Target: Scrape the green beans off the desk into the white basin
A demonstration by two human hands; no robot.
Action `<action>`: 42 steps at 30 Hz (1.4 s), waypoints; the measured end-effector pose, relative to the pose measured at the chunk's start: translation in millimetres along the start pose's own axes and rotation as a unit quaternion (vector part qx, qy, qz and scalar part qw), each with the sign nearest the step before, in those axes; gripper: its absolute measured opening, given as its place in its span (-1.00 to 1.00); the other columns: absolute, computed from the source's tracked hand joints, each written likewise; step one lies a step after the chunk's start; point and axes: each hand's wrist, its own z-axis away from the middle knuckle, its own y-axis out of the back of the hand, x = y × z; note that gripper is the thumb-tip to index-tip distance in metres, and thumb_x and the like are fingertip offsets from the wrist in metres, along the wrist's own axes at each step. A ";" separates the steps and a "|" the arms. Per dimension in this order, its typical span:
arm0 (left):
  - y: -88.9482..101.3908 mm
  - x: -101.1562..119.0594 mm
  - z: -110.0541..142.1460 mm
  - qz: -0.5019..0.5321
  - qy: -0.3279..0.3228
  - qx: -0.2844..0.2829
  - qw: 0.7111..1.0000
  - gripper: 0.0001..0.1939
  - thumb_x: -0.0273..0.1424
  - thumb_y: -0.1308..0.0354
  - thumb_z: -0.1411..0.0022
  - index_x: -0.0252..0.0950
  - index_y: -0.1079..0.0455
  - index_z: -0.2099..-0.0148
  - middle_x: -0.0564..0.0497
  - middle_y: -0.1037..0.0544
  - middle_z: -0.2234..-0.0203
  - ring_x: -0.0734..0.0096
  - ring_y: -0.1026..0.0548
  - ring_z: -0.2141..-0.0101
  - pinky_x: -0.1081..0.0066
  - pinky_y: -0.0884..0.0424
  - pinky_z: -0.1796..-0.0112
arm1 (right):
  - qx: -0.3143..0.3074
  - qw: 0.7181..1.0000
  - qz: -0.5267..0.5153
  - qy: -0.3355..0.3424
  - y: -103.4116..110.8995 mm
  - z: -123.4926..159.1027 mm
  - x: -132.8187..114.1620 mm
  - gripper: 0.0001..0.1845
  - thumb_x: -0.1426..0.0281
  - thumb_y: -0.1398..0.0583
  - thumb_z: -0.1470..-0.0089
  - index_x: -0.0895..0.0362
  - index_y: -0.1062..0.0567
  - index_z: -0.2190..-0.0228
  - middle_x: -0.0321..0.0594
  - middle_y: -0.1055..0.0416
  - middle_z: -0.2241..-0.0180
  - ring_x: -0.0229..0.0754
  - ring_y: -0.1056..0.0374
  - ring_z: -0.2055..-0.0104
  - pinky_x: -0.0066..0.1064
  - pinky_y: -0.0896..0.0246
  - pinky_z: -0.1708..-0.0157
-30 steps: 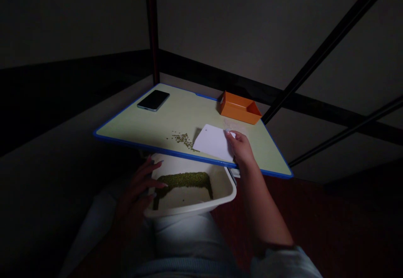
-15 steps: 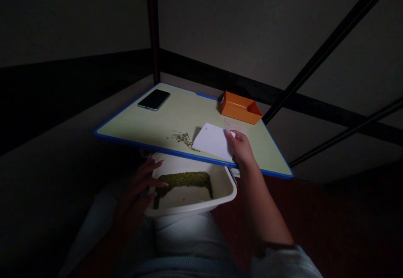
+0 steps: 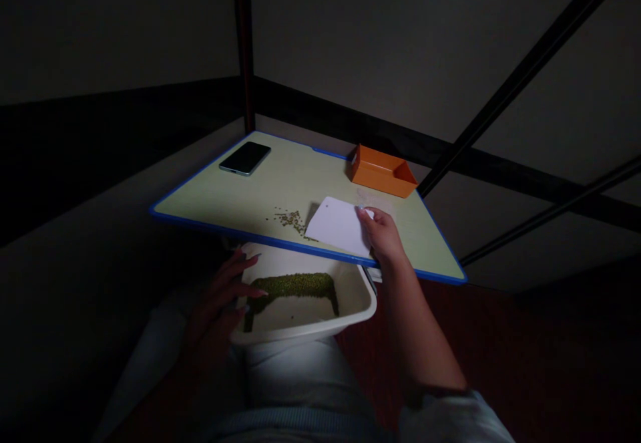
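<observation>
My right hand (image 3: 383, 232) pinches the right end of a white scraper (image 3: 338, 226), a flat sheet with a small hole near its upper left corner. The scraper leans over the near part of a pale green tabletop (image 3: 300, 179) with a blue rim. Just left of it lies a small scatter of green mung beans (image 3: 290, 218). Below the table edge, a white plastic basin (image 3: 355, 296) rests on my lap, partly under the tabletop, holding a bank of green beans (image 3: 295, 285). My left hand (image 3: 223, 303), in shadow, has its fingers hooked over the basin's left rim.
A phone (image 3: 245, 158) with a dark screen lies at the table's back left. An orange open tray (image 3: 383, 172) stands at the back right. Walls (image 3: 375, 42) close in behind and to the left. Dark red floor (image 3: 501, 349) shows at the right.
The scraper has shifted very slightly left towards the scattered beans. Both hands keep their grips, and the basin stays in place.
</observation>
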 end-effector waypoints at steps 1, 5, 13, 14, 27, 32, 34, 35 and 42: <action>0.1 0.5 0.1 -0.001 0.001 -0.002 1.000 -0.75 -0.46 -0.04 -0.29 -0.09 -0.48 0.09 0.12 -0.32 -0.26 0.14 0.00 -0.37 0.04 0.07 -0.33 | -0.003 1.000 -0.002 -0.002 -0.2 -0.1 0.2 -0.52 -0.03 -0.33 0.21 0.15 -0.48 0.52 -0.35 -0.34 0.62 -0.31 -0.16 0.57 -0.46 -0.03 0.56; -0.4 1.6 -0.6 0.001 -0.001 -0.003 1.000 -0.74 -0.47 -0.05 -0.28 -0.08 -0.48 0.09 0.13 -0.31 -0.27 0.16 0.00 -0.37 0.08 0.05 -0.33 | -0.002 1.000 0.005 -0.006 -2.2 0.1 -1.5 -0.52 -0.04 -0.32 0.23 0.14 -0.48 0.52 -0.34 -0.36 0.61 -0.30 -0.18 0.57 -0.45 -0.05 0.55; -0.6 -2.5 -1.7 -0.001 -0.010 -0.003 1.000 -0.76 -0.46 -0.06 -0.28 -0.09 -0.48 0.10 0.12 -0.33 -0.26 0.20 -0.01 -0.37 0.11 0.04 -0.33 | 0.007 1.000 0.003 -0.008 -2.0 -2.3 1.3 -0.51 -0.03 -0.33 0.23 0.15 -0.50 0.49 -0.31 -0.39 0.59 -0.28 -0.21 0.56 -0.42 -0.07 0.53; -0.5 -2.3 -1.4 0.001 -0.008 -0.003 1.000 -0.76 -0.46 -0.06 -0.28 -0.10 -0.49 0.10 0.11 -0.33 -0.26 0.18 -0.01 -0.37 0.10 0.04 -0.33 | 0.006 1.000 0.003 -0.008 -1.8 -2.6 2.1 -0.52 -0.03 -0.33 0.21 0.15 -0.50 0.49 -0.31 -0.38 0.59 -0.28 -0.21 0.56 -0.43 -0.06 0.54; -2.3 -2.6 -0.7 0.004 0.002 0.010 1.000 -0.79 -0.40 -0.06 -0.29 -0.13 -0.51 0.13 0.01 -0.37 -0.23 0.13 -0.05 -0.36 0.03 0.02 -0.32 | 0.000 1.000 0.010 -0.003 -4.3 -2.0 2.3 -0.53 -0.02 -0.32 0.18 0.16 -0.49 0.50 -0.33 -0.37 0.60 -0.30 -0.19 0.57 -0.44 -0.04 0.55; -3.8 -4.0 -2.5 0.007 -0.022 0.022 0.999 -0.78 -0.41 -0.07 -0.27 -0.09 -0.50 0.13 0.08 -0.38 -0.22 0.20 -0.07 -0.35 0.13 0.02 -0.33 | -0.005 1.000 0.012 -0.008 -5.7 -0.4 -1.8 -0.52 -0.03 -0.32 0.19 0.16 -0.49 0.49 -0.32 -0.37 0.59 -0.30 -0.19 0.57 -0.44 -0.05 0.56; -3.6 -2.8 -2.5 0.005 -0.019 0.019 1.000 -0.78 -0.42 -0.06 -0.27 -0.09 -0.50 0.13 0.07 -0.38 -0.22 0.19 -0.07 -0.35 0.12 0.01 -0.32 | -0.012 1.000 0.014 -0.008 -6.7 0.2 -3.1 -0.52 -0.03 -0.32 0.19 0.16 -0.49 0.49 -0.32 -0.37 0.60 -0.30 -0.19 0.57 -0.45 -0.04 0.57; -3.2 -2.4 -2.1 0.004 -0.015 0.016 1.000 -0.78 -0.42 -0.06 -0.28 -0.09 -0.50 0.13 0.07 -0.37 -0.22 0.18 -0.07 -0.35 0.10 0.01 -0.32 | -0.013 1.000 0.015 -0.008 -7.2 0.5 -3.5 -0.52 -0.03 -0.31 0.18 0.16 -0.49 0.49 -0.32 -0.36 0.60 -0.31 -0.18 0.57 -0.45 -0.04 0.57; -0.8 0.2 -0.4 0.002 0.010 0.009 1.000 -0.79 -0.40 -0.06 -0.27 -0.13 -0.50 0.13 0.04 -0.36 -0.24 0.12 -0.05 -0.36 0.02 0.02 -0.32 | 0.006 1.000 0.022 -0.007 -8.7 -0.5 -2.8 -0.51 -0.02 -0.31 0.20 0.17 -0.51 0.45 -0.28 -0.40 0.56 -0.28 -0.22 0.53 -0.43 -0.08 0.53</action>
